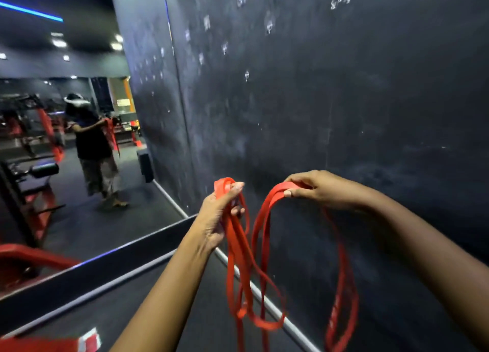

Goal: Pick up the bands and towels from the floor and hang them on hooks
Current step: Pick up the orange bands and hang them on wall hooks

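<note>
L hand point(219, 214) grips bunch of red rubber bands point(239, 248); R hand point(315, 190) pinches top of red rubber loop point(344, 272), both below small clear hooks point(246, 75) on dark wall point(370, 100).

Red bands point(236, 245) dangle in long loops w/ hooks point(269, 27) above

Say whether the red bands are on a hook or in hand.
In hand: left hand and right hand each grip the red bands, below the bare wall hooks.

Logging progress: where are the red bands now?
Head view, lower centre: the red bands hang from both hands, left hand gripping a bunch, right hand pinching a loop, below the wall hooks.
</note>
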Demonstrator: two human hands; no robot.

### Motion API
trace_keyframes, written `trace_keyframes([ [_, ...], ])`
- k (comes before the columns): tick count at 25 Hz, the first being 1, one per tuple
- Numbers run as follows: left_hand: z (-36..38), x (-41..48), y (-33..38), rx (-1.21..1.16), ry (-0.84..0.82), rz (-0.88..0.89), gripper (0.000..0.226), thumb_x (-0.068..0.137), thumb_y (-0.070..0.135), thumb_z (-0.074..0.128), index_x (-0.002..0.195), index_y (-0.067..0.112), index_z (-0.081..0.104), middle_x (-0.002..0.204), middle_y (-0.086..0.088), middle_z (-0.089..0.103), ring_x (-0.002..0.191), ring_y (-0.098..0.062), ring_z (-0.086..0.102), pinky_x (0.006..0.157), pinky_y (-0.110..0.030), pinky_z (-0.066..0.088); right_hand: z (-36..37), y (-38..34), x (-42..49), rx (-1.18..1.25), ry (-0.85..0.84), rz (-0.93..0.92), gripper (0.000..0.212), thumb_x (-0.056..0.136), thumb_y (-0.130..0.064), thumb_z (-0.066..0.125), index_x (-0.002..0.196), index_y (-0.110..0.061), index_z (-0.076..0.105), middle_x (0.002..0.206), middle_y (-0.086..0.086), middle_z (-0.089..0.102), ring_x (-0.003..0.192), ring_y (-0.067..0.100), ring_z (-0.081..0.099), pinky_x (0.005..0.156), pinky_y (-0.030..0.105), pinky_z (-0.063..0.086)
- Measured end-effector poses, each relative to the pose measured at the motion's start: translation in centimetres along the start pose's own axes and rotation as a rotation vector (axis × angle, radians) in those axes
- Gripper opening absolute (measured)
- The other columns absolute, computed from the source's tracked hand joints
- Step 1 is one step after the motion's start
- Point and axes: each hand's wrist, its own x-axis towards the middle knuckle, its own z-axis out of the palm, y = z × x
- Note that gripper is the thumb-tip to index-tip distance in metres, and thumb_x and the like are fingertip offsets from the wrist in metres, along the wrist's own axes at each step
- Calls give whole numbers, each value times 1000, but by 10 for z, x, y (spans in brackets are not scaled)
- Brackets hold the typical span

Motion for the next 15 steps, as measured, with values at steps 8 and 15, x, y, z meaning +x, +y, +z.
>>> trace_keyframes([
  [8, 1, 211, 39, 111, -172, 66, 19, 77, 22, 68, 94, 15, 71, 74, 6, 70, 31, -1, 29, 35, -12, 30, -51, 48, 202, -111, 79, 39, 23, 90, -38, 52, 107, -27, 63, 103, -8, 68, 98, 11, 60, 88, 26, 43],
  [15, -12, 388, 79, 264, -371, 178, 8, 74, 10, 71, 71, 15, 66, 47, -1, 47, 26, -2, 29, 29, -12, 26, -100, 85, 341, -18, 295, 129, 21, 90, -31, 55, 103, -18, 67, 65, -17, 54, 60, -3, 45, 61, 15, 36],
])
